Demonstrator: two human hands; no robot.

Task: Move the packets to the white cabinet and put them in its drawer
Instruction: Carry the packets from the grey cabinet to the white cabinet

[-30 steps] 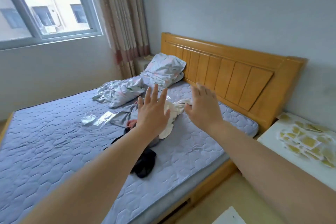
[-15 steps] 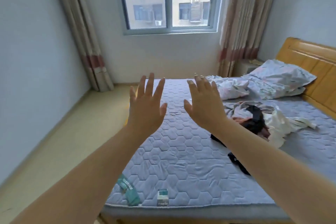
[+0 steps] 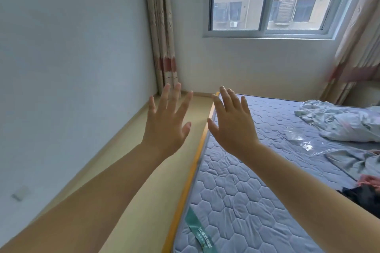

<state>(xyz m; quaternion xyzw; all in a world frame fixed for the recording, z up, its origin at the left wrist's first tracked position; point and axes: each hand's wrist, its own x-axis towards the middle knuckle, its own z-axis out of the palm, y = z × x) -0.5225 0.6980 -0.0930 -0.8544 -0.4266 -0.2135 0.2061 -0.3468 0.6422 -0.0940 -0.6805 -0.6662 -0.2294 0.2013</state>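
My left hand [image 3: 166, 123] is raised in front of me with fingers spread, holding nothing, over the strip of floor beside the bed. My right hand [image 3: 230, 123] is raised beside it, fingers straight, empty, above the mattress corner. Clear plastic packets [image 3: 304, 141] lie on the grey quilted mattress [image 3: 236, 201] to the right of my right hand, well apart from it. The white cabinet is out of view.
A narrow beige floor strip [image 3: 144, 170] runs between the white wall [image 3: 72, 68] and the bed's wooden edge [image 3: 191, 170]. Crumpled bedding [image 3: 339, 121] and dark clothes [image 3: 362, 195] lie on the bed at right. Curtains [image 3: 162, 26] flank the window [image 3: 267, 0].
My view has swung left, from the headboard and cabinet top past the window to the left wall. Both hands stay raised, spread and empty.
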